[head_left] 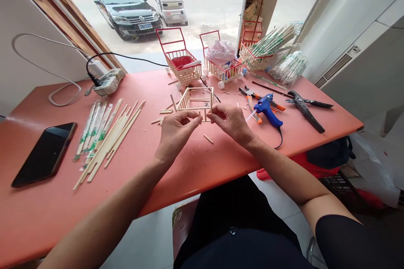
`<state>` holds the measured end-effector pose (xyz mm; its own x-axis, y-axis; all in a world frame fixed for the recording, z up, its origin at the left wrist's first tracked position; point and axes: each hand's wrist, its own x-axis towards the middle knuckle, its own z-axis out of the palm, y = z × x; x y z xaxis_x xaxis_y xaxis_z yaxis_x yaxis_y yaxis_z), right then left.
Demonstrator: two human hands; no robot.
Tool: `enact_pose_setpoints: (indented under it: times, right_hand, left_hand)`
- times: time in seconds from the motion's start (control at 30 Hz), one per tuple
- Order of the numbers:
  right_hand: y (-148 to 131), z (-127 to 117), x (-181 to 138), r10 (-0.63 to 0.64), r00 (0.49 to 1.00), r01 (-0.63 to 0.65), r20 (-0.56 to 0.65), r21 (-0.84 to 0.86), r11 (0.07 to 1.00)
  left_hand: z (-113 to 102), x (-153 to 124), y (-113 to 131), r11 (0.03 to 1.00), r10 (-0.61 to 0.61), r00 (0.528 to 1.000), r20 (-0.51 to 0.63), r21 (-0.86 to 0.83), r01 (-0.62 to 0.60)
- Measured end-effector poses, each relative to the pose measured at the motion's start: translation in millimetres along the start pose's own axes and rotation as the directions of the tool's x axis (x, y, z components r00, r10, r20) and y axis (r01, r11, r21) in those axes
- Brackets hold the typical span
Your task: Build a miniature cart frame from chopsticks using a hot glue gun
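Note:
An unfinished basket frame of thin wooden sticks (196,100) stands on the red table (47,210) just beyond my hands. My left hand (175,132) is closed, its fingertips pinching the frame's near bottom rail. My right hand (231,122) is closed too, fingers gripping the frame's near right corner post. Short cut stick pieces (207,138) lie below and left of the frame.
A pile of chopsticks (105,134) and a black phone (45,153) lie left. A blue glue gun (267,110), orange pliers (252,105) and black cutters (304,108) lie right. Finished stick carts (183,65) and a power strip (109,82) stand at the back.

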<state>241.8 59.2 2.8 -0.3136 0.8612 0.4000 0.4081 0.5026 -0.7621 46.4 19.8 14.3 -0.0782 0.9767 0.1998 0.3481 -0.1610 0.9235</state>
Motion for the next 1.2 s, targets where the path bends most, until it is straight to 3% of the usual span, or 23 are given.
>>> enact_pose_setpoints:
  times: [0.13,0.27,0.47,0.7,1.0,1.1,1.2]
  right_hand:
    - [2.3,-3.5,-0.9,0.018,1.0,-0.018,0.008,0.004,1.0]
    - [5.2,-6.4,-1.8,0.026,0.999,-0.026,0.044,-0.012,1.0]
    - [16.5,-3.8,-3.6,0.056,0.993,-0.045,0.101,-0.104,0.994]
    - [17.1,-7.2,-5.4,0.061,0.986,-0.037,0.155,-0.155,0.987]
    - [0.3,-18.3,-4.5,0.078,0.993,-0.055,0.086,-0.237,0.97]
    - [-1.6,-28.1,-0.1,-0.011,0.998,0.026,0.055,-0.283,0.959]
    - [-0.4,-30.2,4.2,-0.087,0.989,0.119,0.121,-0.294,0.948]
  left_hand:
    - [-7.4,-5.8,7.5,0.987,0.122,0.992,-0.002,0.101,-0.122]
    - [-11.7,-11.6,11.0,0.903,0.375,0.922,-0.1,0.266,-0.338]
    - [-8.4,-10.4,-13.5,0.748,0.514,0.855,0.075,0.449,-0.489]
    - [-6.9,-8.5,-27.0,0.624,0.552,0.813,0.186,0.554,-0.551]
    - [-8.5,-6.9,-27.9,0.645,0.481,0.854,0.199,0.579,-0.498]
    - [-8.8,-6.3,-28.8,0.648,0.476,0.854,0.21,0.572,-0.502]
    - [-8.6,-6.1,-28.9,0.642,0.482,0.85,0.213,0.574,-0.508]
